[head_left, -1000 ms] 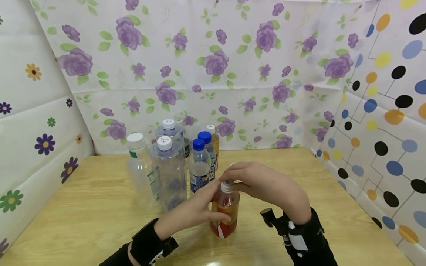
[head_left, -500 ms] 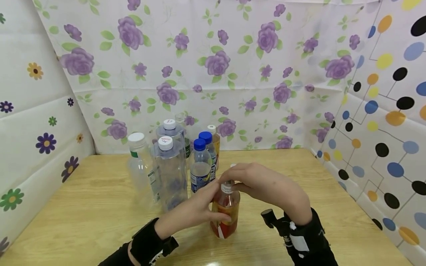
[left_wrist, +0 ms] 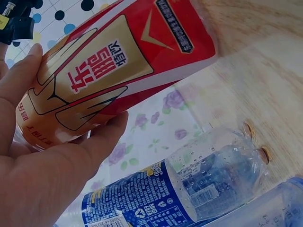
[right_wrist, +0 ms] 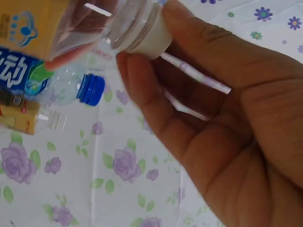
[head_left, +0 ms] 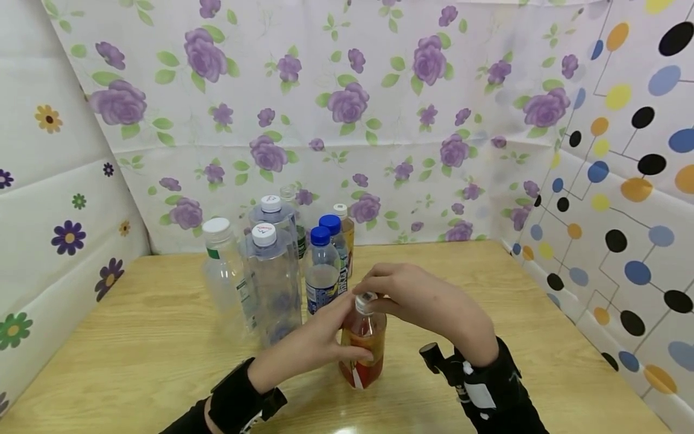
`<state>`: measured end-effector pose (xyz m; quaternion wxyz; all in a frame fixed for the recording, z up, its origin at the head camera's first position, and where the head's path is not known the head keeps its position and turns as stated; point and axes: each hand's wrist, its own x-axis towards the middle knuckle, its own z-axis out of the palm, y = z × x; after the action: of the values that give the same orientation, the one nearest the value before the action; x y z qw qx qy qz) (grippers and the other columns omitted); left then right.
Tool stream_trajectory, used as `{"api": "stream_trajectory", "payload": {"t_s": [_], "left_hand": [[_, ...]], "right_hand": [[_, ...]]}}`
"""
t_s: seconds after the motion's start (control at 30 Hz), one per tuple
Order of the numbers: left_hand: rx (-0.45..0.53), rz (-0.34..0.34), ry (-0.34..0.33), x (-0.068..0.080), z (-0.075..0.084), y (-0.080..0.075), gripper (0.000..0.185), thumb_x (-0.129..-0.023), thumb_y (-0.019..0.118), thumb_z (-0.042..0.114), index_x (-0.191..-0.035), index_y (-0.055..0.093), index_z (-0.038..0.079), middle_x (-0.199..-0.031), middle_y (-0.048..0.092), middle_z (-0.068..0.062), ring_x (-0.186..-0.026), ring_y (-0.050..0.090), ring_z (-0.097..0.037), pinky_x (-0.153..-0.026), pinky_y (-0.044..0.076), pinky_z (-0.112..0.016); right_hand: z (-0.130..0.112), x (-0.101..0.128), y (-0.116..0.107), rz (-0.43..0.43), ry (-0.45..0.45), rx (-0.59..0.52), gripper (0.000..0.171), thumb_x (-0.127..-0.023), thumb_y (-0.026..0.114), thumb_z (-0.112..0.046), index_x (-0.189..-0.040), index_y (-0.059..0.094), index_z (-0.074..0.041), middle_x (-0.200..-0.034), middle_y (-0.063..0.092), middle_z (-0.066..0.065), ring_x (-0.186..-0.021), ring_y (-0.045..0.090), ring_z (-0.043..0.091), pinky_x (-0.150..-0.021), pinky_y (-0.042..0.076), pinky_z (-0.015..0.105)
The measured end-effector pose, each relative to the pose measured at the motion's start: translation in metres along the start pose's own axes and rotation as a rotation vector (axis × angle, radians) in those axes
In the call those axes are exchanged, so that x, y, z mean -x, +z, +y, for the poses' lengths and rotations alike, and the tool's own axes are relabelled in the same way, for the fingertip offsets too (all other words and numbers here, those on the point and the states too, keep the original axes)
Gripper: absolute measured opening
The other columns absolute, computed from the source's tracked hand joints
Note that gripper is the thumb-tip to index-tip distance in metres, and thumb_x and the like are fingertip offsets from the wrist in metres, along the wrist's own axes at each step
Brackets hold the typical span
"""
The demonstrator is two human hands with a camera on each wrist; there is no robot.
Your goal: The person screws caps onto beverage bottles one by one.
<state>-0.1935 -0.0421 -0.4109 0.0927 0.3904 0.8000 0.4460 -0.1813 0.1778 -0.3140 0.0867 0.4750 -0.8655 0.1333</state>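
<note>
A plastic drink bottle (head_left: 364, 343) with a red and gold label stands upright on the table between my hands. My left hand (head_left: 320, 343) grips its body; in the left wrist view the fingers and thumb (left_wrist: 109, 137) are round the label. My right hand (head_left: 423, 298) comes over the top and pinches the white cap (right_wrist: 154, 35) between thumb and fingers. The cap sits on the neck in the right wrist view. Just behind the left hand stands a blue-capped bottle (head_left: 321, 280) with a blue label.
Several other bottles stand left of and behind the held one: a cloudy white-capped bottle (head_left: 228, 271), a large clear bottle (head_left: 273, 283), a second blue-capped bottle (head_left: 338, 241) and a gold-labelled one (head_left: 347, 232). The wooden table (head_left: 152, 337) ends at a flowered cloth (head_left: 379, 120).
My right hand's fingers have shifted a little on the cap, and more of the cap's top shows. The left hand and the bottle keep their places; the head view has moved slightly.
</note>
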Motion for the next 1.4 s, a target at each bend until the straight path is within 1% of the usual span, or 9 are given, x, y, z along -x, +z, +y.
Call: {"api": "stream_trajectory", "payload": {"t_s": [0.17, 0.3, 0.4, 0.53, 0.63, 0.8, 0.97, 1.1, 1.4], "left_hand": [[-0.011, -0.003, 0.014, 0.001, 0.001, 0.000, 0.096, -0.089, 0.080, 0.028, -0.163, 0.019, 0.029, -0.164, 0.027, 0.005, -0.145, 0.040, -0.018, -0.113, 0.043, -0.040], [-0.026, -0.005, 0.021, 0.001, 0.002, 0.000, 0.096, -0.089, 0.080, 0.028, -0.163, 0.019, 0.029, -0.165, 0.025, 0.006, -0.145, 0.039, -0.018, -0.113, 0.043, -0.041], [-0.031, 0.006, 0.021, 0.002, 0.002, 0.000, 0.096, -0.088, 0.081, 0.026, -0.163, 0.021, 0.027, -0.164, 0.028, 0.006, -0.143, 0.042, -0.017, -0.111, 0.044, -0.038], [-0.073, 0.015, 0.030, 0.002, 0.004, 0.004, 0.099, -0.087, 0.082, 0.029, -0.163, 0.019, 0.021, -0.160, 0.035, 0.000, -0.139, 0.046, -0.019, -0.110, 0.045, -0.037], [-0.074, 0.027, 0.032, 0.001, 0.004, 0.008, 0.095, -0.087, 0.083, 0.030, -0.161, 0.024, 0.016, -0.152, 0.044, -0.003, -0.135, 0.050, -0.020, -0.108, 0.047, -0.035], [-0.032, 0.040, 0.009, 0.000, 0.003, 0.005, 0.086, -0.086, 0.083, 0.025, -0.155, 0.032, 0.020, -0.141, 0.049, 0.002, -0.125, 0.056, -0.016, -0.099, 0.052, -0.028], [-0.057, 0.016, 0.016, -0.002, 0.006, 0.002, 0.098, -0.088, 0.082, 0.027, -0.162, 0.019, 0.026, -0.157, 0.037, 0.001, -0.138, 0.047, -0.018, -0.107, 0.048, -0.033], [-0.080, 0.020, 0.025, -0.002, 0.009, 0.001, 0.101, -0.088, 0.082, 0.027, -0.164, 0.015, 0.024, -0.162, 0.031, -0.001, -0.142, 0.043, -0.019, -0.110, 0.046, -0.036], [-0.082, 0.053, -0.010, 0.003, 0.009, 0.003, 0.099, -0.086, 0.084, 0.025, -0.163, 0.022, 0.023, -0.157, 0.039, 0.000, -0.135, 0.049, -0.018, -0.105, 0.049, -0.033]], "right_hand": [[0.006, 0.001, -0.002, -0.020, -0.121, -0.052, 0.028, -0.094, 0.071, 0.001, -0.120, 0.076, -0.009, -0.124, 0.069, 0.006, -0.115, 0.064, 0.021, -0.091, 0.056, 0.026], [0.009, 0.002, -0.003, -0.042, -0.157, -0.093, 0.032, -0.094, 0.068, 0.005, -0.122, 0.075, -0.009, -0.128, 0.068, 0.006, -0.117, 0.065, 0.022, -0.092, 0.056, 0.025], [0.009, -0.001, -0.001, -0.036, -0.138, -0.096, 0.030, -0.094, 0.069, 0.004, -0.119, 0.075, -0.011, -0.123, 0.071, 0.003, -0.111, 0.068, 0.018, -0.091, 0.057, 0.025], [0.006, -0.014, 0.008, -0.025, -0.094, 0.030, 0.028, -0.095, 0.067, 0.004, -0.116, 0.075, -0.014, -0.106, 0.074, -0.003, -0.093, 0.070, 0.007, -0.082, 0.056, 0.018], [0.010, -0.020, 0.012, 0.007, -0.059, 0.065, 0.026, -0.097, 0.066, 0.001, -0.117, 0.075, -0.013, -0.100, 0.075, -0.003, -0.087, 0.070, 0.006, -0.079, 0.056, 0.016], [0.019, 0.000, -0.001, 0.044, -0.064, -0.047, 0.026, -0.095, 0.073, -0.009, -0.120, 0.075, -0.012, -0.113, 0.074, -0.001, -0.101, 0.071, 0.013, -0.084, 0.059, 0.026], [0.020, 0.010, -0.009, -0.032, -0.122, -0.096, 0.038, -0.094, 0.074, -0.013, -0.132, 0.069, -0.013, -0.131, 0.068, 0.001, -0.114, 0.067, 0.016, -0.090, 0.057, 0.029], [0.019, 0.006, -0.007, -0.053, -0.115, -0.101, 0.035, -0.097, 0.070, -0.009, -0.132, 0.069, -0.012, -0.128, 0.068, 0.001, -0.114, 0.065, 0.016, -0.092, 0.056, 0.028], [0.006, -0.001, -0.004, -0.070, -0.008, -0.070, 0.030, -0.095, 0.071, -0.006, -0.124, 0.072, -0.011, -0.115, 0.072, 0.000, -0.098, 0.068, 0.014, -0.082, 0.057, 0.024]]}}
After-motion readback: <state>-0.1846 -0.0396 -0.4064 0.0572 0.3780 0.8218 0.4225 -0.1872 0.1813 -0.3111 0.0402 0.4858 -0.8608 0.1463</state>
